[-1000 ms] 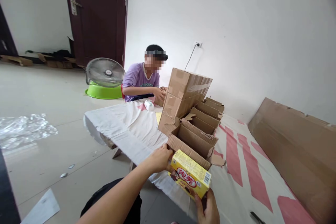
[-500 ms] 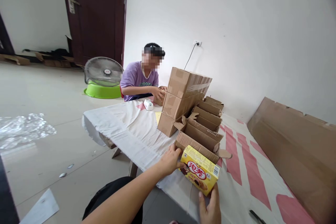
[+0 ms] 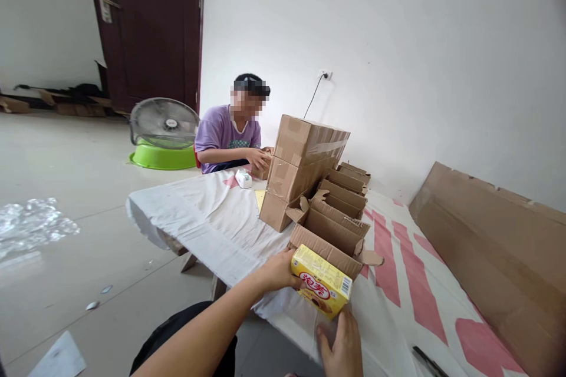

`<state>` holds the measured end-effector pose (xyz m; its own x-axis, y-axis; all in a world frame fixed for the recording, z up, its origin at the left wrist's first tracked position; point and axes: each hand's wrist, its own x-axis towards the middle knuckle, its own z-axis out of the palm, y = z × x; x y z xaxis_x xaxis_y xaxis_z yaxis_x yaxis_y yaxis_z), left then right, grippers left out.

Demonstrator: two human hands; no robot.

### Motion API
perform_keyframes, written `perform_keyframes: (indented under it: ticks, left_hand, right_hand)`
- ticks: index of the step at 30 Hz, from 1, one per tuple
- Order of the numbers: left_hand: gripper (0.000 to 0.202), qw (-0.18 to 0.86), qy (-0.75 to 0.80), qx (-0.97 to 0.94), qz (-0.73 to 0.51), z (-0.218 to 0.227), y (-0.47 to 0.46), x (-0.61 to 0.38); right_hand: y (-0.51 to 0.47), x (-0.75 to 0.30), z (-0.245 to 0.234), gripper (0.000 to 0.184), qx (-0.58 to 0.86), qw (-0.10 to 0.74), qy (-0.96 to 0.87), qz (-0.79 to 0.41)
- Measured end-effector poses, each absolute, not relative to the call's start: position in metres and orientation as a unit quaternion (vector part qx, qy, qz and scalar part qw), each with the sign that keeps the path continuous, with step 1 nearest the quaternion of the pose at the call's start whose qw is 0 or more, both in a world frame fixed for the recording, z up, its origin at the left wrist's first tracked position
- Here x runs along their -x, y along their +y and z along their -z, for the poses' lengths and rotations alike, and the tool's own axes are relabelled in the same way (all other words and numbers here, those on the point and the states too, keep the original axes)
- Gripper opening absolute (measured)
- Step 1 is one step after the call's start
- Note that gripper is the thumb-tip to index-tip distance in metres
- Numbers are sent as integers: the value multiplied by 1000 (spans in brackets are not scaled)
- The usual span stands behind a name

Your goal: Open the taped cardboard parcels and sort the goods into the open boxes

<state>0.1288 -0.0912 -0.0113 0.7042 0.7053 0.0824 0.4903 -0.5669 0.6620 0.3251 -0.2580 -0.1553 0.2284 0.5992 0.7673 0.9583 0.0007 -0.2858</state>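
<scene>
A yellow snack box [image 3: 322, 286] with red lettering is held above the near edge of the table [image 3: 207, 218], between both hands. My left hand [image 3: 277, 271] grips its left end with fingers closed on it. My right hand [image 3: 340, 346] supports it from below, fingers up against its underside. Just behind it stands an open cardboard carton [image 3: 332, 241] with its flaps up.
More open cartons [image 3: 347, 188] and a stack of taped cartons [image 3: 300, 165] stand behind. A person in a purple shirt [image 3: 225, 136] sits at the far end near a small white object [image 3: 243, 178]. A flat cardboard sheet [image 3: 495, 253] leans at right; a fan [image 3: 163, 123] stands on the floor.
The yellow box has stayed in both hands and shifted slightly between the frames; the view has swung a little to the right. The other person has hardly moved.
</scene>
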Motion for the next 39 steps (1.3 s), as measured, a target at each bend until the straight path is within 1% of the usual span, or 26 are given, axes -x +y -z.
perform_keyframes:
  ticks: [2, 5, 7, 11, 15, 23, 30, 39]
  left_hand:
    - [57, 335, 342, -861, -173, 11, -85, -125]
    - [52, 338, 370, -846, -183, 11, -78, -122]
    - [53, 333, 388, -837, -196, 12, -75, -121]
    - [60, 336, 381, -833, -219, 12, -74, -125]
    - [53, 350, 357, -831, -242, 12, -74, -129]
    - [50, 341, 388, -804, -293, 28, -70, -147]
    - [53, 302, 454, -776, -318, 40, -78, -171]
    - [55, 281, 497, -771, -283, 41, -78, -170]
  right_hand:
    - [-259, -321, 151, 63, 663, 389, -596, 233]
    - [-262, -317, 143, 69, 650, 380, -614, 235]
    - [-263, -314, 137, 72, 647, 379, -622, 227]
    - [-265, -311, 131, 71, 643, 387, -625, 215]
    - [-265, -310, 130, 71, 639, 382, -632, 215]
    - [-266, -306, 129, 65, 650, 341, -631, 251]
    - [-267, -305, 129, 55, 646, 337, -637, 252]
    - [-270, -301, 121, 40, 649, 320, -645, 245]
